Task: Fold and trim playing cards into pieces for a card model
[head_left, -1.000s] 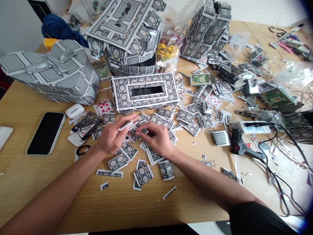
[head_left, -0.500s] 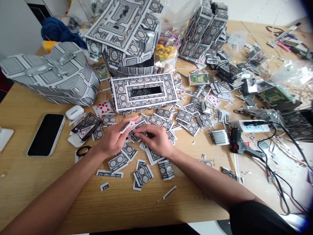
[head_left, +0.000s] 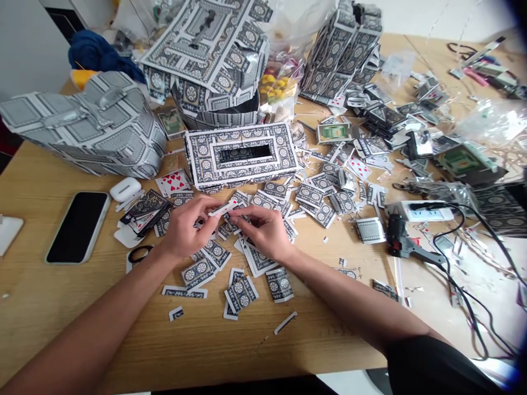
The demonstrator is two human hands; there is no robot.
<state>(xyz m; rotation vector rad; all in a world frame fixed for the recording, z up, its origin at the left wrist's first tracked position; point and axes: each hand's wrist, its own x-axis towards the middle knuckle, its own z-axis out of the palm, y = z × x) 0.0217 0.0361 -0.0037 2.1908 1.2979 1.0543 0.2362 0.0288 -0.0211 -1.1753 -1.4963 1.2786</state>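
A small folded playing card (head_left: 223, 208) with a red mark is held up between my two hands. My left hand (head_left: 188, 227) pinches its left end between thumb and fingers. At its right end, the fingertips of my right hand (head_left: 265, 229) are pressed together on it. Beneath and around both hands lie folded card pieces (head_left: 241, 294) with dark patterned backs. Just beyond them stands a box made of cards (head_left: 242, 154), with a rectangular slot in its top.
A phone (head_left: 78, 226), a white earbud case (head_left: 125, 189) and black scissors (head_left: 140, 253) lie at left. Card-built bags (head_left: 99, 131) stand behind. A glue gun (head_left: 411, 247), its cable and a power strip (head_left: 428, 211) are at right.
The card between my hands has turned to a flatter, narrower view. My left hand has shifted slightly left and its fingers have bent; my right fingertips now meet the card's right end.
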